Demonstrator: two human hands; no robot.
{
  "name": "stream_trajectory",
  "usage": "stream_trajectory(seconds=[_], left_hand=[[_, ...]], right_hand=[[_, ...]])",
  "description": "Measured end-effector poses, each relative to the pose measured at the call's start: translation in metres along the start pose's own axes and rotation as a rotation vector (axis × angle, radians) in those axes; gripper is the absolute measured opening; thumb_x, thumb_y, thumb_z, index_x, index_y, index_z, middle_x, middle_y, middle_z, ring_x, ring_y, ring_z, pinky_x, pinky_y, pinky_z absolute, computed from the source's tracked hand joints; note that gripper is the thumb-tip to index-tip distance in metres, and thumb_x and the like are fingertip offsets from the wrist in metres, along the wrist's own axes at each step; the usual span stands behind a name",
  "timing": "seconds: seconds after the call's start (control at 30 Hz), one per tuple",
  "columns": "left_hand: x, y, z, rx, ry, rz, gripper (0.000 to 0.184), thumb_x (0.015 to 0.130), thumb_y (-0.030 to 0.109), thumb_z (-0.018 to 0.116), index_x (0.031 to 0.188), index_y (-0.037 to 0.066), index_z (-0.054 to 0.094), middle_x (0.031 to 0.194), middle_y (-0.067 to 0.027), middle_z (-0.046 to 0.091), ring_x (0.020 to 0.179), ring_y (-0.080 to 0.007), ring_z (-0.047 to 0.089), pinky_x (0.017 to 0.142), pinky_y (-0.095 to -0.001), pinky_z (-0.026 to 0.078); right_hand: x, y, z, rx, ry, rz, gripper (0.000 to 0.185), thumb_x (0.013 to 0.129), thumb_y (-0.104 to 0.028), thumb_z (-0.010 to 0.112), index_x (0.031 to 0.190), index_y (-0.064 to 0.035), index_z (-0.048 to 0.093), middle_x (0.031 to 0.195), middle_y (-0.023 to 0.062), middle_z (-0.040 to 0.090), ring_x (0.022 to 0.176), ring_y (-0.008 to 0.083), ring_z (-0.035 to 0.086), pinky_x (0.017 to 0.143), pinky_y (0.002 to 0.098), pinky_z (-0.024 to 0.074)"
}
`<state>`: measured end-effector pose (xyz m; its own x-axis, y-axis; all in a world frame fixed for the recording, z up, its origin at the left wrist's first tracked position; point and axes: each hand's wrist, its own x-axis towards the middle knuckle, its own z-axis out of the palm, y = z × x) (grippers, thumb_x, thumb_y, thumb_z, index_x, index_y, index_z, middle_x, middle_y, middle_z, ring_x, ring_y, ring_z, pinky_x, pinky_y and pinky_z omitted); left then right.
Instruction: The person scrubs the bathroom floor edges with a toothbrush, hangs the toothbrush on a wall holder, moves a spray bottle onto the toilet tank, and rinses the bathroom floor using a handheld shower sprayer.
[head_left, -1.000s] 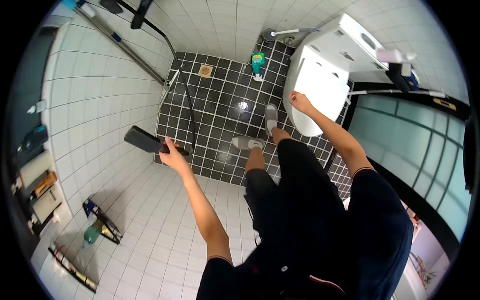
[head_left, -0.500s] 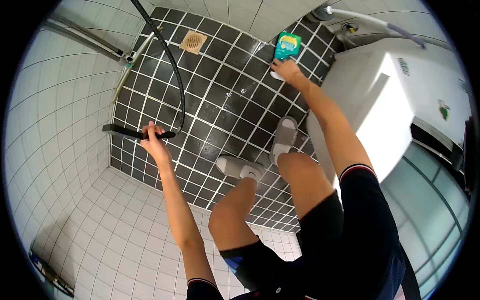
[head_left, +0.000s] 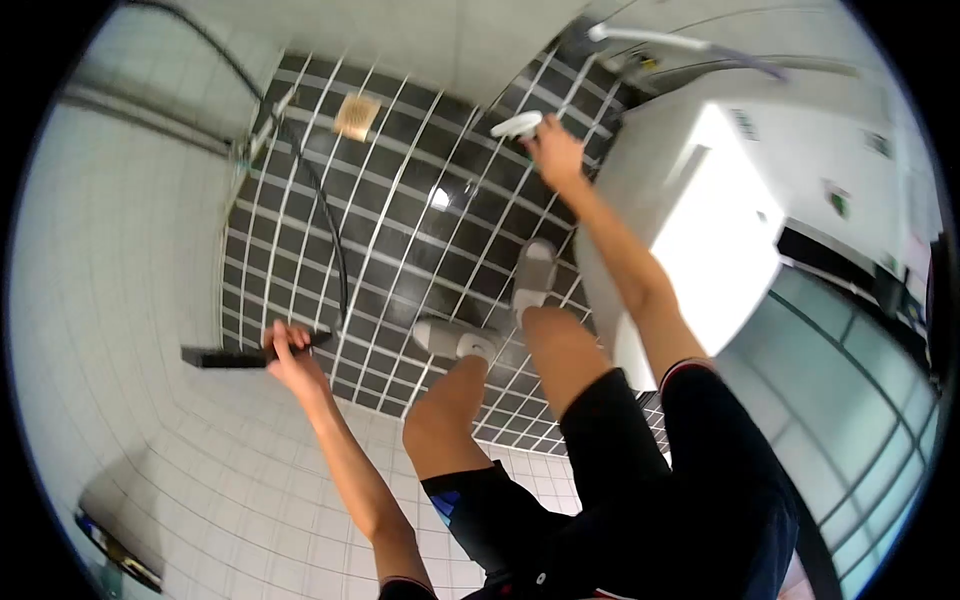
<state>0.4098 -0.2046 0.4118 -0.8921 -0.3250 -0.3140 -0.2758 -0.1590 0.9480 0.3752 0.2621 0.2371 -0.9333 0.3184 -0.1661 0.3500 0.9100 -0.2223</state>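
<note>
My left hand (head_left: 293,358) is closed around the handle of a black shower head (head_left: 222,358), held level at the left. Its black hose (head_left: 318,190) runs from the handle up toward the wall. My right hand (head_left: 557,155) is over the floor at the upper right, fingers closed on the green container. The container's white, oval, lid-like end (head_left: 517,125) shows beyond my fingertips. Only a trace of green shows by the hand; its printed face is hidden. Motion blurs both hands a little.
Dark tiles (head_left: 400,245) cover the wet floor, with a square drain cover (head_left: 356,117) near the far wall. A white washing-machine-like appliance (head_left: 690,230) stands at the right, near a pale hose (head_left: 660,38). My grey slippers (head_left: 455,338) are on the floor.
My right hand has lifted and turned the green container, so its printed front no longer shows and its white end does. My left hand and the shower head have moved down in view.
</note>
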Motion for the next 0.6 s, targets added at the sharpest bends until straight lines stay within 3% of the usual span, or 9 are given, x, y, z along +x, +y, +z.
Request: stream_trajectory(seconds=[0.07, 0.13, 0.17, 0.27, 0.3, 0.37, 0.4, 0.5, 0.6], left_hand=[[-0.017, 0.046, 0.014, 0.014, 0.036, -0.018, 0.026, 0.096, 0.016, 0.063, 0.077, 0.009, 0.047, 0.066, -0.0001, 0.038, 0.063, -0.0116, 0.037, 0.063, -0.0288, 0.037], [-0.037, 0.102, 0.034, 0.062, -0.051, 0.030, 0.025, 0.096, 0.014, 0.062, 0.077, 0.007, 0.047, 0.065, -0.0002, 0.040, 0.062, -0.0116, 0.038, 0.061, -0.0285, 0.036], [-0.050, 0.134, 0.048, 0.135, -0.063, 0.071, 0.026, 0.096, 0.013, 0.062, 0.076, 0.007, 0.046, 0.064, -0.0007, 0.041, 0.062, -0.0115, 0.039, 0.061, -0.0284, 0.036], [-0.070, 0.217, 0.071, 0.323, -0.118, 0.125, 0.026, 0.096, 0.014, 0.063, 0.077, 0.005, 0.048, 0.063, -0.0007, 0.045, 0.059, -0.0098, 0.042, 0.058, -0.0276, 0.035], [-0.080, 0.245, 0.080, 0.394, -0.128, 0.154, 0.027, 0.095, 0.015, 0.064, 0.077, 0.004, 0.048, 0.063, -0.0003, 0.045, 0.059, -0.0092, 0.043, 0.056, -0.0272, 0.035], [-0.081, 0.284, 0.079, 0.551, -0.169, 0.232, 0.026, 0.094, 0.020, 0.067, 0.084, 0.004, 0.049, 0.064, 0.0001, 0.047, 0.058, -0.0081, 0.043, 0.053, -0.0262, 0.036], [-0.087, 0.310, 0.092, 0.549, -0.190, 0.245, 0.026, 0.094, 0.020, 0.067, 0.084, 0.004, 0.049, 0.064, 0.0001, 0.047, 0.058, -0.0081, 0.043, 0.053, -0.0262, 0.036], [-0.106, 0.377, 0.111, 0.698, -0.258, 0.294, 0.035, 0.097, 0.025, 0.063, 0.115, 0.003, 0.043, 0.072, -0.0017, 0.049, 0.059, -0.0084, 0.045, 0.054, -0.0258, 0.038], [-0.113, 0.416, 0.120, 0.688, -0.243, 0.362, 0.036, 0.098, 0.026, 0.061, 0.119, 0.003, 0.043, 0.073, -0.0022, 0.048, 0.062, -0.0086, 0.046, 0.055, -0.0251, 0.039]], right_hand=[[-0.033, -0.022, -0.088, 0.231, 0.251, 0.171, 0.037, 0.086, -0.037, 0.069, 0.107, -0.0081, 0.059, 0.104, 0.0124, 0.057, 0.085, 0.0339, 0.066, 0.067, 0.0449, 0.0540], [-0.068, -0.041, -0.203, 0.527, 0.357, 0.318, 0.040, 0.086, -0.037, 0.072, 0.110, -0.0080, 0.058, 0.097, 0.0115, 0.057, 0.073, 0.0279, 0.062, 0.066, 0.0399, 0.0508], [-0.087, -0.045, -0.260, 0.642, 0.484, 0.298, 0.038, 0.084, -0.029, 0.075, 0.111, -0.0067, 0.059, 0.096, 0.0113, 0.058, 0.070, 0.0247, 0.061, 0.065, 0.0371, 0.0492], [-0.136, -0.037, -0.422, 0.800, 0.787, 0.293, 0.037, 0.083, -0.020, 0.078, 0.111, -0.0016, 0.062, 0.092, 0.0092, 0.064, 0.067, 0.0160, 0.059, 0.056, 0.0300, 0.0464], [-0.150, -0.026, -0.461, 0.631, 0.848, 0.331, 0.036, 0.084, -0.018, 0.076, 0.113, -0.0016, 0.061, 0.088, 0.0079, 0.064, 0.067, 0.0134, 0.057, 0.053, 0.0284, 0.0447], [-0.162, -0.003, -0.539, 0.608, 0.973, 0.343, 0.036, 0.084, -0.017, 0.076, 0.113, -0.0021, 0.062, 0.091, 0.0096, 0.062, 0.066, 0.0155, 0.057, 0.054, 0.0302, 0.0456], [-0.162, 0.009, -0.566, 0.548, 0.994, 0.381, 0.036, 0.084, -0.018, 0.076, 0.113, -0.0022, 0.061, 0.092, 0.0101, 0.061, 0.066, 0.0167, 0.057, 0.056, 0.0313, 0.0462], [-0.139, 0.066, -0.610, 0.449, 1.090, 0.354, 0.038, 0.085, -0.026, 0.074, 0.112, -0.0047, 0.061, 0.093, 0.0116, 0.057, 0.067, 0.0243, 0.057, 0.062, 0.0370, 0.0481], [-0.112, 0.099, -0.634, 0.389, 1.007, 0.450, 0.041, 0.086, -0.035, 0.071, 0.111, -0.0059, 0.060, 0.098, 0.0125, 0.057, 0.074, 0.0300, 0.061, 0.065, 0.0416, 0.0496]])
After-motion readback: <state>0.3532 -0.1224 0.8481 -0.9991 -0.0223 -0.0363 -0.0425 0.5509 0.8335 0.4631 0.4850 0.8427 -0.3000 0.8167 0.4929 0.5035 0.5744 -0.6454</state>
